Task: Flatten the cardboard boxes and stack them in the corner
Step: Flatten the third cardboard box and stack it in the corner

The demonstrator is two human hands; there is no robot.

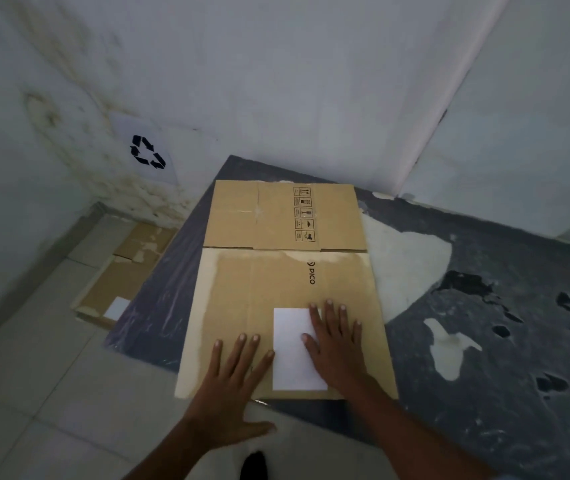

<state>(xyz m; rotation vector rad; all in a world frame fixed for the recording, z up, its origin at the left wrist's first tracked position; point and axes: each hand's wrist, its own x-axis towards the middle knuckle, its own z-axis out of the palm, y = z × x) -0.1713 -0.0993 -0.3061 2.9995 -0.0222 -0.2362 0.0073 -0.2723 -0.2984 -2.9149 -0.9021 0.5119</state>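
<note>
Fingers (pixel 242 355) splayed flat, both hands | flattened box (pixel 287 289): "PICO" | white label (pixel 294 351): seemingly blank

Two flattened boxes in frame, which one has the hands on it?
The PICO-printed flattened box on the dark mat; left hand and right hand lie flat on it. The other flattened box lies untouched on the tiles by the left wall.

floor (pixel 51 393) | dark mat (pixel 484 375), flattened box (pixel 276 289) atop | possibly 2nd box (pixel 117 278) left

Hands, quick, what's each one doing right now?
Left hand: open, palm flat on the flattened cardboard box, holding nothing.
Right hand: open, pressing flat partly over the white label.
</note>
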